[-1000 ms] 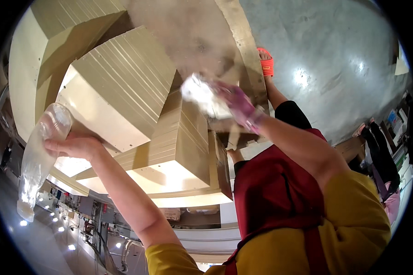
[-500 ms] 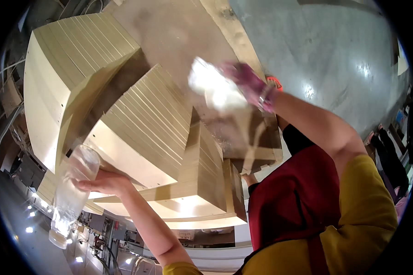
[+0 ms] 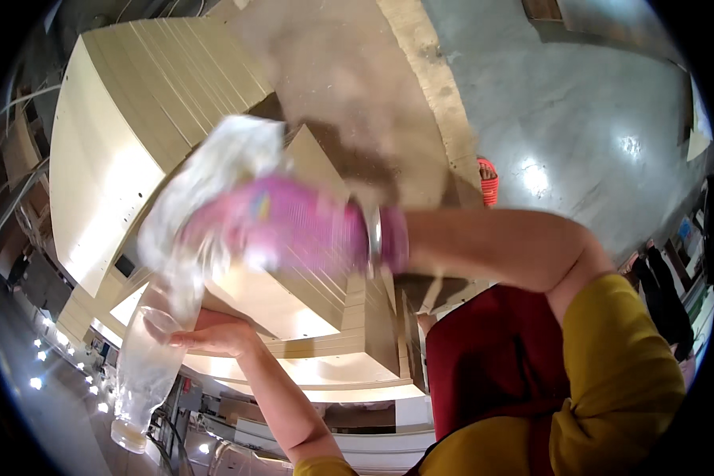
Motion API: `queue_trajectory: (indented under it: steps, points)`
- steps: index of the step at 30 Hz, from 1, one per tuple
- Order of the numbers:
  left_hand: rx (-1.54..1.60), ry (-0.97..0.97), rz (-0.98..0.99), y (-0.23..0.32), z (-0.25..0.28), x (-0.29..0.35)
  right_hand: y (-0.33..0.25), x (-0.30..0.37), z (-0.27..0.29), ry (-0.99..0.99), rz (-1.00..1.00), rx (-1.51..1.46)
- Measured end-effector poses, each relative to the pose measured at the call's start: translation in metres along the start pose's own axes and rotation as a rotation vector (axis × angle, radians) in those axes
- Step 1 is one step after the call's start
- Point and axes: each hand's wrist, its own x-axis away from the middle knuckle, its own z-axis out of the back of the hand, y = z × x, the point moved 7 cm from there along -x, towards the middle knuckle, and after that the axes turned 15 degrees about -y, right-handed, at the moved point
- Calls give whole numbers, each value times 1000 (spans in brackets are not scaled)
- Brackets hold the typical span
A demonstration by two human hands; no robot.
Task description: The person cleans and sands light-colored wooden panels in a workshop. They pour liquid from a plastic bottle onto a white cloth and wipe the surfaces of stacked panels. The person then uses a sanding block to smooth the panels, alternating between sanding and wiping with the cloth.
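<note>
My bare left hand is wrapped round a clear plastic bottle, held tilted beside the panel stacks. In a pink-purple glove, my right hand grips a crumpled white cloth, both blurred by motion. The cloth hangs over the upper end of the bottle and hides it; whether they touch I cannot tell. Under the cloth and my right hand lies a stack of pale curved panels, partly covered from view.
Another tall stack of pale panels stands at the far left. Beyond is a brown board surface, with grey floor to its right. An orange slipper on a foot shows near its edge. Another person's dark-clothed legs are at the far right.
My right hand has swung left with the cloth, from above the brown board to the bottle. The left hand and bottle have shifted slightly right and nearer.
</note>
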Motion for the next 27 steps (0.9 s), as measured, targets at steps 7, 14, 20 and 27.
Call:
queue_trajectory:
  steps: [7, 14, 20, 27]
  points:
    - [77, -2, -56, 6, -6, -3, 33, 50, 49, 196, -93, 220]
    - [69, -21, -79, 8, 3, 0, 60, 119, 199, 492, -522, 723]
    - [35, 25, -48, 8, -5, -2, 106, 17, 206, 776, -448, 220]
    - [141, 17, -6, 9, -11, 0, 89, -40, 139, 585, -365, 11]
